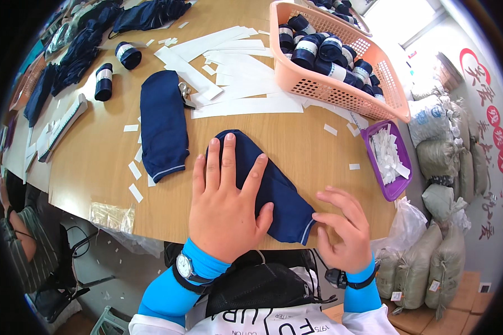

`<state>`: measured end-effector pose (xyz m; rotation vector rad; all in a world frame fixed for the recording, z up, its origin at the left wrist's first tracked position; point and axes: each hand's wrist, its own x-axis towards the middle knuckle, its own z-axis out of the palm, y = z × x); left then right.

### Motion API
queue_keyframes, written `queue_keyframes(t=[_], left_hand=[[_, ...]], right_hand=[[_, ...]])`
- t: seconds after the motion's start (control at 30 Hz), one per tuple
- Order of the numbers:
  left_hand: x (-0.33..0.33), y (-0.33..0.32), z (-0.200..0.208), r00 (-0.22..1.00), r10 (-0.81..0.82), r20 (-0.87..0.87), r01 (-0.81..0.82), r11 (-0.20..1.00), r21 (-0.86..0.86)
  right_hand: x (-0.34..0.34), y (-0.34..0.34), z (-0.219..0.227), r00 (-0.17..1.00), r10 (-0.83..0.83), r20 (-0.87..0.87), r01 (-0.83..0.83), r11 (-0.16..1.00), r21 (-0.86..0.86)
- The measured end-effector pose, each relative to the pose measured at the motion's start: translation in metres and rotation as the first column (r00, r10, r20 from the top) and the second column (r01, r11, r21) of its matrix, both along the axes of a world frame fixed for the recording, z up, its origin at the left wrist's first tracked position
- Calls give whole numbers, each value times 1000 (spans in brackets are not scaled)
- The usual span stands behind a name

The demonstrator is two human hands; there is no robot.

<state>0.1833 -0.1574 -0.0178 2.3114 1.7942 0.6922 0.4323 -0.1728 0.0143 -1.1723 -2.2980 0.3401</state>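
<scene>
From my remote station I note the dark-blue, white-edged tubular cloth piece (284, 202) flat near the front edge of the pale-brown wood-look table (89, 178). The bare left hand (221, 209) spreads over it, grasping nothing, apparently keeping it smooth; the bare right hand (343, 226), unclenched, fingertips its corner, presumably to align it.

Right of the basket (288, 78): wall (475, 254) has large dark characters (479, 97), white ones on red discs (493, 116), red outline up top. Nearer side: shirt (235, 321) shows bold dark lettering plus a number. Inside: white-banded rolls (305, 50), print too small. Sack tags (435, 286), lower right: illegible.
</scene>
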Motion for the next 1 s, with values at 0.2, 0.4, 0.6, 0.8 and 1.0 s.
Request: queue_keyframes(t=[0.2,0.4,0.6,0.8,1.0], left_hand=[[-3,-2,0,1000,-14,22,14,1000,-5],[-5,-3,1,999,-3,46,3,1000,-1],[-1,-5,-2,999,-3,54,2,1000,15],[3,-2,-1,999,6,47,-6,1000,1],[3,2,2,999,45,18,-45,999,10]], right_hand=[[-11,-15,-14,980,198,-32,-200,971,-132],[2,-30,6,930,238,279,-192,964,-182],[-8,-33,21,970,217,105,-212,976,-56],[23,-32,33,935,343,87,-304,905,-297],[10,-32,19,890,246,-383,-128,943,308]])
